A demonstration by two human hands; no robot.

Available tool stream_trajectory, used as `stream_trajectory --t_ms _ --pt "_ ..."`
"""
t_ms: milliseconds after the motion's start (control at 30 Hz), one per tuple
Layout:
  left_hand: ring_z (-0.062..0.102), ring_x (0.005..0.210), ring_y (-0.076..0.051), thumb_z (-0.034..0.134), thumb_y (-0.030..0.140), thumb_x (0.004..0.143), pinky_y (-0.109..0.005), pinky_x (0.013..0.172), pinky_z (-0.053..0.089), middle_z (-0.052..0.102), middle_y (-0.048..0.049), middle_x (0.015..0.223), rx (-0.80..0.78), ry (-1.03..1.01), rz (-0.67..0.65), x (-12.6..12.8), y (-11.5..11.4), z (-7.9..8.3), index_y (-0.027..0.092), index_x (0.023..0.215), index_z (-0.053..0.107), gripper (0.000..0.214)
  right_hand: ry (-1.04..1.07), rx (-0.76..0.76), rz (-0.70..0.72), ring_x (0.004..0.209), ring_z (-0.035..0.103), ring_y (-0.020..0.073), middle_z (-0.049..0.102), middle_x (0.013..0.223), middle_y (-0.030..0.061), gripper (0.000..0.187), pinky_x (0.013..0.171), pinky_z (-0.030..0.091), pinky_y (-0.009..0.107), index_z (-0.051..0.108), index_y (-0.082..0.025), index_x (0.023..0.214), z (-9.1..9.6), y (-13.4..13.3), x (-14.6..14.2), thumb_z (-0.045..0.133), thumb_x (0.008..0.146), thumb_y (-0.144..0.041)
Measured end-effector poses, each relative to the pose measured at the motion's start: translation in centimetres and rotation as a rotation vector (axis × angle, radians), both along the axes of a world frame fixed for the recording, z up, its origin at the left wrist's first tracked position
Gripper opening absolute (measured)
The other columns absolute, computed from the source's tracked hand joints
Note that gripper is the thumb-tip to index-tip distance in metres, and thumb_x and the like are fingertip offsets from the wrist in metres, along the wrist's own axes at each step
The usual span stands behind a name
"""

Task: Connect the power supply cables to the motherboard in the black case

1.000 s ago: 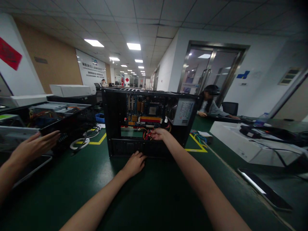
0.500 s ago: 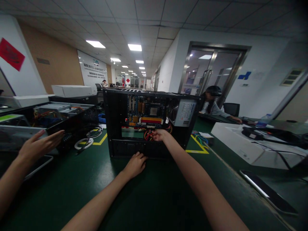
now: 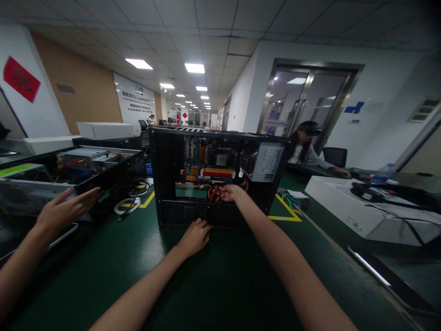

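Pinching perhaps red cables (image 3: 213,195), right hand (image 3: 230,192) rests below blurred label (image 3: 268,163).

The head camera looks forward and slightly down, close to the computer case (image 3: 206,161).

Green table (image 3: 220,276) with open computer case (image 3: 165,184), white box (image 3: 344,202), coiled white cable (image 3: 126,205)

No words or numbers are showing clearly enough to read. A white label (image 3: 267,161) is sitting on the gray box (image 3: 255,155), just above and to the right of where the right hand (image 3: 229,193) is pinching the wires (image 3: 214,193), but its print is looking too tiny. Far behind the grip, the wall board (image 3: 138,99) is showing only blurry letters.
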State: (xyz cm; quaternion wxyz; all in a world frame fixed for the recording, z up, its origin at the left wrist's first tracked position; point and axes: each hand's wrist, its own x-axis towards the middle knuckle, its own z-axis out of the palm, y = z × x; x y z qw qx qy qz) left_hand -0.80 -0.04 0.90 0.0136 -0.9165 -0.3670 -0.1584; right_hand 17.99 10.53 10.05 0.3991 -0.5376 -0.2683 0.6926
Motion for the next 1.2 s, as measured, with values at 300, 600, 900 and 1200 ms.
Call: stream_trajectory --t_ms 300,600,900,1200 --pt "0.044 0.094 -0.021 0.045 0.018 0.080 -0.033 0.084 0.036 0.052 -0.0054 0.095 -0.012 0.011 -0.003 -0.01 -0.09 0.26 0.020 0.111 0.049 0.031 -0.005 -0.033 0.031 0.047 0.049 0.0088 0.048 0.055 0.0002 0.019 0.040 0.034 0.015 0.040 -0.015 0.069 -0.20 0.78 0.33 0.033 0.086 -0.010" --pt "0.044 0.093 -0.020 0.045 0.018 0.080 -0.033 0.082 0.037 0.052 -0.0057 0.094 -0.006 0.004 -0.005 0.06 -0.06 0.17 0.020 0.111 0.050 0.031 -0.004 -0.043 0.044 0.044 0.045 0.0071 0.047 0.055 0.0008 0.018 0.038 0.033 0.014 0.042 -0.014 0.071 -0.11 0.71 0.41 0.033 0.087 -0.012" --pt "0.045 0.091 -0.020 0.046 0.017 0.080 -0.034 0.083 0.037 0.052 -0.0054 0.092 0.013 -0.006 -0.009 0.01 0.12 -0.21 0.019 0.109 0.051 0.030 -0.039 0.003 -0.005 0.043 0.046 0.0075 0.049 0.055 0.0004 0.020 0.039 0.035 0.015 0.038 -0.015 0.068 -0.08 0.50 -0.05 0.032 0.086 -0.010" --pt "0.044 0.093 -0.020 0.045 0.018 0.080 -0.034 0.084 0.037 0.052 -0.0057 0.094 0.000 0.007 0.000 0.03 0.01 -0.04 0.020 0.110 0.050 0.030 -0.005 -0.035 -0.022 0.038 0.038 0.0052 0.046 0.055 -0.0011 0.018 0.036 0.032 0.014 0.037 -0.016 0.071 -0.01 0.71 -0.11 0.030 0.086 -0.010"
